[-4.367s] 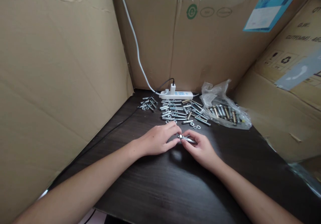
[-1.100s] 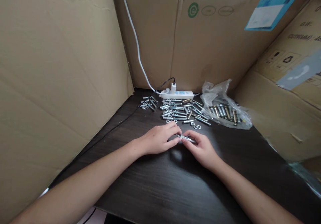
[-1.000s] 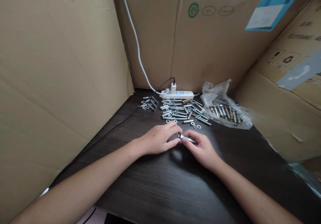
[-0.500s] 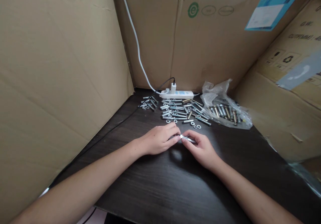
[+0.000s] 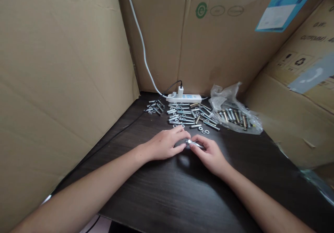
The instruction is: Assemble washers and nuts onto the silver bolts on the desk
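Note:
My right hand (image 5: 210, 153) pinches a silvery expansion bolt (image 5: 198, 145) between thumb and fingers, just above the dark table. A shiny hex nut (image 5: 189, 141) sits at the bolt's left end, and a short threaded tip seems to stick out past it. My left hand (image 5: 168, 142) is right beside that end, its thumb and forefinger parted around the tip; whether a fingertip still touches the metal is hard to make out. Beyond the hands lie loose bolts and sleeves (image 5: 182, 113), with several washers (image 5: 207, 132) and a loose nut (image 5: 200, 129) nearest me.
A clear plastic bag (image 5: 254, 123) of bolts lies at the back right. A smaller pile of bolts (image 5: 157, 108) is at the back left, beside a black cable (image 5: 114, 135). Behind stands a white power strip (image 5: 193, 98). Cardboard walls (image 5: 161, 34) enclose the dark table (image 5: 167, 198).
My left thumb and forefinger have parted and drawn slightly off the nut, so more of the bolt's end shows. My right hand keeps its grip in the same place.

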Demonstrator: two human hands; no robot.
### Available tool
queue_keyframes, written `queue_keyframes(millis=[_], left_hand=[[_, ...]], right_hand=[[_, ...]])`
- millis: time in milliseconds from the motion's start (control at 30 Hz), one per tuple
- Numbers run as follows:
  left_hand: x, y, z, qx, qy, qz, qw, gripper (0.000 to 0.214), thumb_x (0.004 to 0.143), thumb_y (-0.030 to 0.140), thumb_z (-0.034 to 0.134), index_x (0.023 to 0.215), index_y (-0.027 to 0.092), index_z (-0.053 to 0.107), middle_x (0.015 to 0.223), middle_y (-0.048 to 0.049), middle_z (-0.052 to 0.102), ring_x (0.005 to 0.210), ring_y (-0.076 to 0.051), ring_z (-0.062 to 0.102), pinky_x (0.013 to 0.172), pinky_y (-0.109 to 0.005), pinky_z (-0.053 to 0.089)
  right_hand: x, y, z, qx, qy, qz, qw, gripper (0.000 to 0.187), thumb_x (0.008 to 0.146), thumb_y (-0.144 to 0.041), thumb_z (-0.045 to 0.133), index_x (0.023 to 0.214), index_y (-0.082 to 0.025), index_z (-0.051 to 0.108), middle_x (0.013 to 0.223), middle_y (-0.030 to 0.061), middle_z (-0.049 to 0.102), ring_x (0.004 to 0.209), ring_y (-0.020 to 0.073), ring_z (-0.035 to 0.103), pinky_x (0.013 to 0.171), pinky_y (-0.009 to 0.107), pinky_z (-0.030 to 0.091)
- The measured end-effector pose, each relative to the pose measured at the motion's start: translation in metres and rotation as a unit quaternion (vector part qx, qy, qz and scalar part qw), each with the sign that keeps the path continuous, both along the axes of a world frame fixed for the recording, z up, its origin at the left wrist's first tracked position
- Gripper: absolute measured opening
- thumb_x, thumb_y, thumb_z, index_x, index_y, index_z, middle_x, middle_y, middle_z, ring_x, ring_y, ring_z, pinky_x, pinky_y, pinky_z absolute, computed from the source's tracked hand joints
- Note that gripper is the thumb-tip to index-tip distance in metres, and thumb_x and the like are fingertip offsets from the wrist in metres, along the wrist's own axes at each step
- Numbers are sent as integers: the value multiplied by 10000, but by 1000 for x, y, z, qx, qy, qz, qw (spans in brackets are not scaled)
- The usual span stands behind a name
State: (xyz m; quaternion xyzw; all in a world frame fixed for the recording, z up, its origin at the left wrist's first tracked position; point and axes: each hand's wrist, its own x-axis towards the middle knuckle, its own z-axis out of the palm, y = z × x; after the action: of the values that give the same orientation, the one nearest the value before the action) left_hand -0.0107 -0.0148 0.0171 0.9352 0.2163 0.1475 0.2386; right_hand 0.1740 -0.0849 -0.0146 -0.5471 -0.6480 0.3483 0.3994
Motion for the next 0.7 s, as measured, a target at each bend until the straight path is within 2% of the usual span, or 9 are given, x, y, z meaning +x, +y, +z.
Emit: queue_keyframes(millis=[200,400,700], left_hand=[[1,-1,1,2,-5,1,1000,186,878,261,465,1057,212,484,1038,-28,516,849,-153,540,774,-282,445],[2,0,0,-5,4,-5,1000,212,945,339,367,1007,203,516,1003,-28,517,845,-146,540,773,-278,439],[2,1,-2,4,-12,-7,1000,163,911,297,441,1021,200,511,1018,-30,518,834,-143,537,744,-260,435]], right_hand=[[0,-1,0,1,-9,-2,1000,221,833,-360,513,827,-162,611,713,11,597,644,137,517,566,219,405],[-1,-1,2,3,-21,-1,1000,226,835,-361,504,787,-164,601,696,5,586,633,135,509,574,223,403],[0,0,1,-5,-10,2,1000,214,831,-344,516,808,-151,605,729,17,592,661,137,509,594,225,401]])
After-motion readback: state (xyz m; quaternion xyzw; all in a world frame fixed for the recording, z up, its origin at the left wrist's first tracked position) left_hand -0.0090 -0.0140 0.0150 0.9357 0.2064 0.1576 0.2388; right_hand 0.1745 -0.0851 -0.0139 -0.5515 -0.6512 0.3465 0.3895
